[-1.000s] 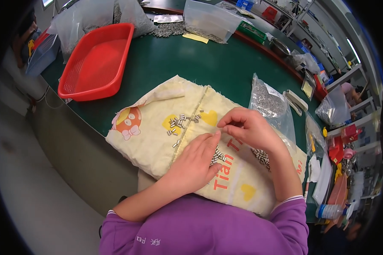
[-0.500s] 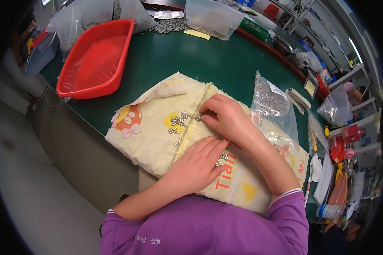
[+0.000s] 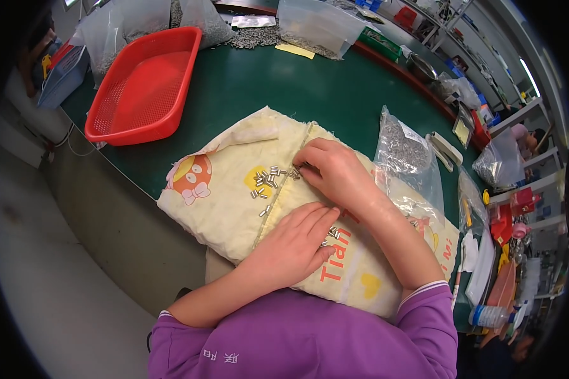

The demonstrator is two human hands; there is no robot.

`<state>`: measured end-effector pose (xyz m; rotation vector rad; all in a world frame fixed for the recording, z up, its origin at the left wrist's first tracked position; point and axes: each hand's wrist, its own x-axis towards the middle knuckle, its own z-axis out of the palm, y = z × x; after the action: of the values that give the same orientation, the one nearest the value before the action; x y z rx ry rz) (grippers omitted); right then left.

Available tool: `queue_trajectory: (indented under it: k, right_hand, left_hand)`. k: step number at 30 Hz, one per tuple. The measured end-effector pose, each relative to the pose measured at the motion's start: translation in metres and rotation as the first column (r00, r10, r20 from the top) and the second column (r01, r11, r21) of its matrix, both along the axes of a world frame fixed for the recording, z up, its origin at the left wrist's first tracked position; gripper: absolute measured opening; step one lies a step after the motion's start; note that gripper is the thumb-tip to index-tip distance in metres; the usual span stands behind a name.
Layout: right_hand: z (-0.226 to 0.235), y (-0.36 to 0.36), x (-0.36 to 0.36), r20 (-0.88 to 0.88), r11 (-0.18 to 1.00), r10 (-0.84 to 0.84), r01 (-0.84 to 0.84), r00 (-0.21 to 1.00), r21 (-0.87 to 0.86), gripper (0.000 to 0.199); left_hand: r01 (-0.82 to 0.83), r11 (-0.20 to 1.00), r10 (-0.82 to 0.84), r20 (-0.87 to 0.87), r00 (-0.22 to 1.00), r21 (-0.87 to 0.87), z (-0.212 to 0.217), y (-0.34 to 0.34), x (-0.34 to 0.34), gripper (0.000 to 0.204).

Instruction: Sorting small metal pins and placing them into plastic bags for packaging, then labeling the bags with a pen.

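A pale yellow printed cloth [image 3: 227, 221] lies folded in front of me, with a raised seam across it. Small silvery metal pins [image 3: 265, 180] are scattered on it left of my right hand [image 3: 336, 169]. That hand has its fingers curled and drawn together, with pins at the fingertips beside the seam; its palm side is hidden. My left hand [image 3: 291, 243] rests flat on the cloth with fingers stretched out. A few more pins [image 3: 333, 234] show between its thumb and forefinger.
A red perforated basket [image 3: 142, 88] stands on the green table [image 3: 246, 82] at the far left. Bags and a clear bin [image 3: 319, 28] of metal parts line the back. A plastic bag of pins [image 3: 401, 148] lies right of the cloth, beside tools and a bottle [image 3: 489, 315].
The view has shifted very slightly. My right fingers have moved a little at the pins by the seam; my left hand stays in place.
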<state>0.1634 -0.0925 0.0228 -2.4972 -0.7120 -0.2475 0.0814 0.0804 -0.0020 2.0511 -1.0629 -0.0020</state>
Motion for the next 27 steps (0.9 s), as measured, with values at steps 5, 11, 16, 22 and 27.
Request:
queue_trajectory:
  k: [5, 11, 16, 22, 27]
  right_hand:
    - [0.007, -0.001, -0.002, -0.049, 0.993, -0.026, 0.02, 0.998, -0.12, 0.011]
    - [0.024, -0.011, -0.018, -0.217, 0.982, -0.086, 0.046, 0.972, -0.184, 0.012]
    - [0.034, -0.014, -0.04, -0.325, 0.992, -0.071, 0.033, 0.943, -0.119, 0.011]
    - [0.037, -0.018, -0.042, -0.38, 0.996, 0.018, -0.052, 0.925, -0.078, 0.013]
    - [0.035, -0.01, -0.022, -0.413, 0.983, -0.138, 0.176, 0.9, 0.054, 0.018]
  left_hand:
    - [0.0, 1.0, 0.0, 0.005, 1.0, 0.002, 0.0, 0.0, 0.0, 0.058]
    - [-0.014, 1.0, 0.013, -0.035, 0.999, -0.027, -0.001, 0.0, 0.001, 0.059]
    - [-0.201, 0.962, 0.178, -0.13, 0.975, -0.186, -0.004, 0.002, 0.0, 0.053]
    - [-0.244, 0.957, 0.235, -0.073, 0.969, -0.159, -0.007, -0.001, -0.002, 0.067]
    - [-0.252, 0.956, 0.245, -0.063, 0.967, -0.152, -0.007, -0.002, -0.002, 0.073]
